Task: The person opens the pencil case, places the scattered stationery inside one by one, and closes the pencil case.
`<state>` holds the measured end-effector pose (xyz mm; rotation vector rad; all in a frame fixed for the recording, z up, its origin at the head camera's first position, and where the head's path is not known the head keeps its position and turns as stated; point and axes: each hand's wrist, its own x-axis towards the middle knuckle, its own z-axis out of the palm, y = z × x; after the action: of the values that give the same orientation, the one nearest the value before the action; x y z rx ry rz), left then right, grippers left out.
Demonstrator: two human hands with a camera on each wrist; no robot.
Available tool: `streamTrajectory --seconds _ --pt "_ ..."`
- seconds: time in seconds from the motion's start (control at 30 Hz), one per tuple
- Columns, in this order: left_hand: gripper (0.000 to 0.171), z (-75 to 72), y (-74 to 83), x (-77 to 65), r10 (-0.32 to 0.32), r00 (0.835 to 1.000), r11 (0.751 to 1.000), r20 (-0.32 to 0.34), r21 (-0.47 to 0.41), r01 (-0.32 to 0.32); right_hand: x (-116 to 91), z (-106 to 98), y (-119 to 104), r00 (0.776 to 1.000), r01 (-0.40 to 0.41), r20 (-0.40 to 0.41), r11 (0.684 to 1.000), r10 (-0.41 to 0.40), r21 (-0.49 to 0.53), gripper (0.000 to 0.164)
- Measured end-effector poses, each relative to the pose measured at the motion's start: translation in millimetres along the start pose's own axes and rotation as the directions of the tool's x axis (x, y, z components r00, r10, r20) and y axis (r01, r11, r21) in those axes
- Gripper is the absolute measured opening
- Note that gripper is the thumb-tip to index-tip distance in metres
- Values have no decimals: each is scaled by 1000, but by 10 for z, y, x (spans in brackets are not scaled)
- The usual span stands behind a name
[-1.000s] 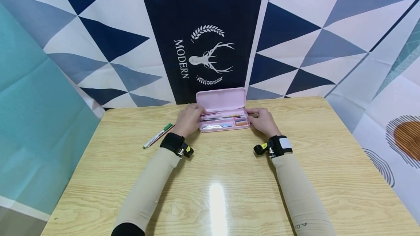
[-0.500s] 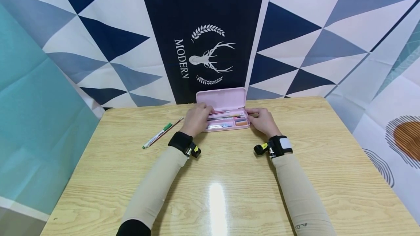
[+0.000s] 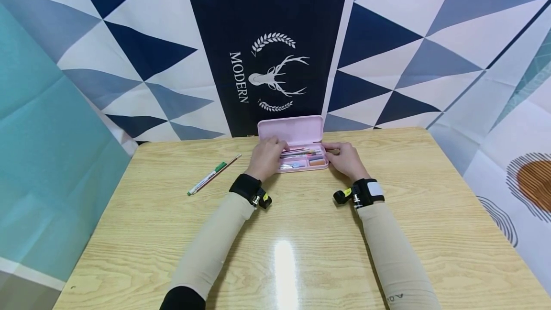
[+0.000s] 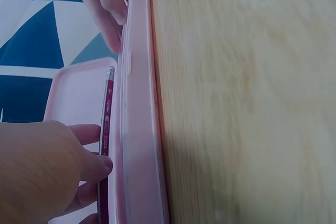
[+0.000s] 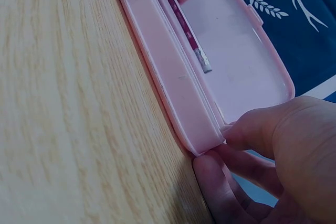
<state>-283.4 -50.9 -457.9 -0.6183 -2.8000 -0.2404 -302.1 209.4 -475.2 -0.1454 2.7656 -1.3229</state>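
A pink pencil case (image 3: 301,170) lies with its lid (image 3: 291,129) raised at the back of the table. My left hand (image 3: 265,158) is over the case's left part and pinches a dark red pencil (image 4: 107,111) between thumb and fingers. The pencil lies lengthwise along the case, its metal-banded end toward the right, as the right wrist view shows. At the case's right end, my right hand (image 3: 346,160) grips the corner with thumb above and fingers on the side (image 5: 252,166). Several slim pencils (image 3: 301,154) and an orange-brown block (image 3: 316,162) lie inside.
A green-capped marker (image 3: 209,178) and another pencil (image 3: 231,161) lie side by side on the wooden table (image 3: 323,252), left of the case. Patterned cloth (image 3: 275,23) hangs behind the table's back edge.
My left hand has moved right along the case with the red pencil, uncovering the pencil on the table. My right hand has stayed at the case's right end.
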Motion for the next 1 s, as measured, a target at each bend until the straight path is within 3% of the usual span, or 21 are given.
streamTrajectory --seconds 0.6,1.0 --pt "36 91 158 57 26 1000 999 -18 -35 -27 -12 2 8 1000 9 0 1000 -9 8 36" --pt "35 103 206 85 -33 998 996 48 -79 37 1 5 14 1000 -14 5 1000 13 9 37"
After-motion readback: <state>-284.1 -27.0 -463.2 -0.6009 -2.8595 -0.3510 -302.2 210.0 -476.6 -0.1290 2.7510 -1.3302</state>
